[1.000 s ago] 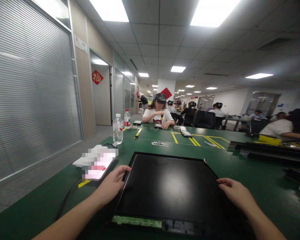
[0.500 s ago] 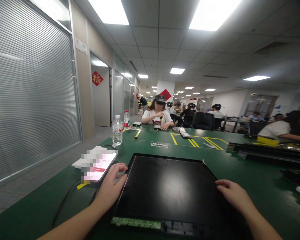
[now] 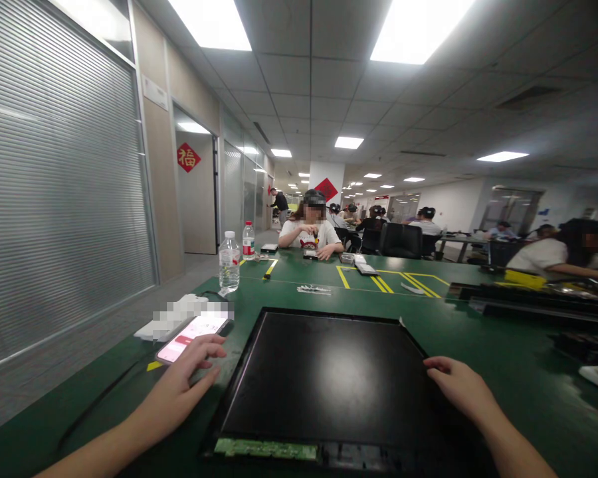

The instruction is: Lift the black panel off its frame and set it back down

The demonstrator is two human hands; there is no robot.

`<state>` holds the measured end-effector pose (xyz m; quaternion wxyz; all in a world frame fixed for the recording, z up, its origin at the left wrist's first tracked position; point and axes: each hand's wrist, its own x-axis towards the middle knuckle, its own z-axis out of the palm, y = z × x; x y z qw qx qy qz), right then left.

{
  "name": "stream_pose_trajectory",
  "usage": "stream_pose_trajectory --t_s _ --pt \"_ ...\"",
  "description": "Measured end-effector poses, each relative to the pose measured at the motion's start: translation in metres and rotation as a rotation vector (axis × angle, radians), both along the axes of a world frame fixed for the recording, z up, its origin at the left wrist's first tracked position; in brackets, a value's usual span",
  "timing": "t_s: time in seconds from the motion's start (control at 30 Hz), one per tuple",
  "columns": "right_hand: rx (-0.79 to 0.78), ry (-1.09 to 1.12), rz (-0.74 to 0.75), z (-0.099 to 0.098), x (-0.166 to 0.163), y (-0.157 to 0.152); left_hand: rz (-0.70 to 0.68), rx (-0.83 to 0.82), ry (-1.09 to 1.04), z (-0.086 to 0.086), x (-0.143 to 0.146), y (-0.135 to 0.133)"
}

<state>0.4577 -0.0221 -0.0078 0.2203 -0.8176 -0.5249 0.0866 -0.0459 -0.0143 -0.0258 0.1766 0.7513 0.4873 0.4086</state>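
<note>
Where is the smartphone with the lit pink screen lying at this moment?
In the head view, the smartphone with the lit pink screen lies on the green table, left of the large flat black panel, close to the left hand.

Panel (image 3: pixel 323 378) was black, circuit strip (image 3: pixel 265 449) on its near edge green. Phone (image 3: pixel 192 330) beside left grip (image 3: pixel 182 382) glowed pink-white. Counter (image 3: pixel 478 332) dark green, yellow-lined.

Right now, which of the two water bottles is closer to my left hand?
The clear bottle with no red label, just beyond the phone; the red-labelled bottle stands farther back, toward the seated person.
</note>
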Motion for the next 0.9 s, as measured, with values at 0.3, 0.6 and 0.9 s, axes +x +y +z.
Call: stream_pose_trajectory --t_s 0.3,0.6,0.9 --pt "0.015 -0.004 0.006 -0.002 -0.003 -0.002 -0.094 -0.105 0.049 0.018 0.019 -0.012" --pt "0.015 0.021 0.004 -0.002 0.002 -0.001 0.267 -0.260 0.253 0.025 0.062 0.032" --pt "0.017 0.029 -0.012 -0.004 0.009 0.002 0.265 -0.218 0.485 0.014 0.051 0.036"
